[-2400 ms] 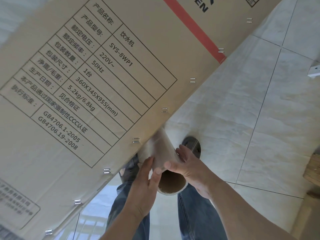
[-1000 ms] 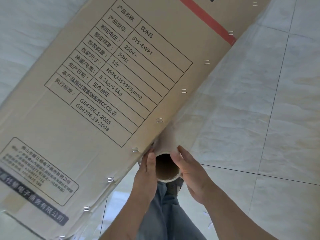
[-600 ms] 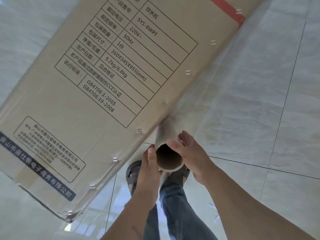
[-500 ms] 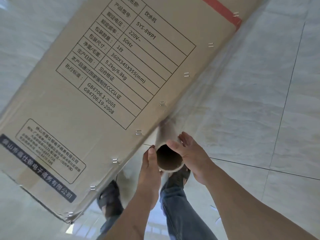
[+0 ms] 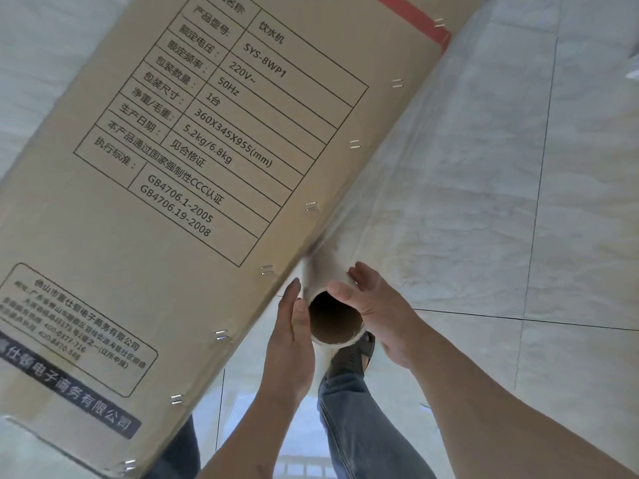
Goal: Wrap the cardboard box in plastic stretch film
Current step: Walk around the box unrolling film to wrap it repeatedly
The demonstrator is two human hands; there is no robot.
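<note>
Where staples run, tan box (image 5: 145, 209) (printed)

Large, glossy pale marble-patterned floor tiles (image 5: 570, 202), divided by thin dark grout lines (image 5: 539, 188), reflect bright daylight from a window near the bottom edge.
</note>
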